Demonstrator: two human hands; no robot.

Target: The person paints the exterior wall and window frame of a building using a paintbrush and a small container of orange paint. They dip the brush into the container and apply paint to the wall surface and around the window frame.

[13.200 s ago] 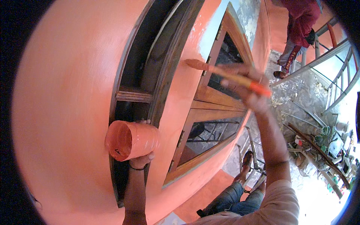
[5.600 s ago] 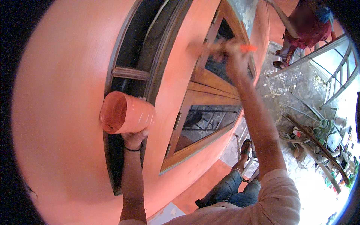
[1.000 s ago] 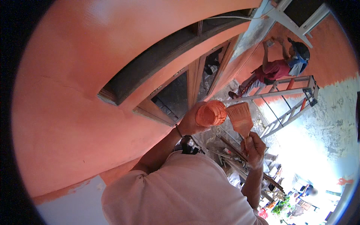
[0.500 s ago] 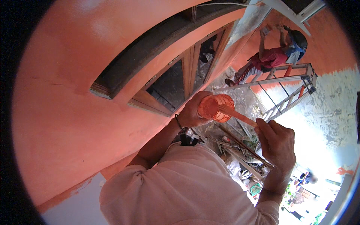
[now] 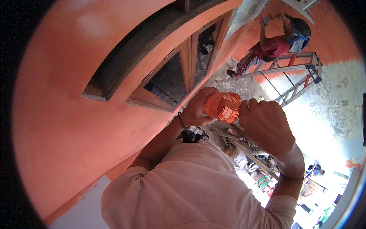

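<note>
My left hand [image 5: 195, 109] is wrapped round a ribbed cup [image 5: 233, 113], coated in orange paint and tilted with its mouth showing. A dark band circles that wrist. In my right hand [image 5: 267, 124], the closed fingers grip the handle of a paint-smeared paintbrush [image 5: 229, 104]. Its head is down inside the cup, so the bristles are hidden. Both hands are in front of my chest, close together, with the right knuckles beside the cup's rim.
An orange-painted wall [image 5: 57, 114] with a wood-framed window [image 5: 164, 84] runs along my left. Ahead, a co-worker in a red shirt [image 5: 272, 48] reaches up at the far wall beside a stepladder [image 5: 301, 68]. Poles and clutter [image 5: 248, 152] lie below; a green basket [image 5: 263, 181] is among them.
My right hand has moved left and up to the cup, pushing the paintbrush deeper in. The cup has tipped a little to the right. The view has shifted slightly.
</note>
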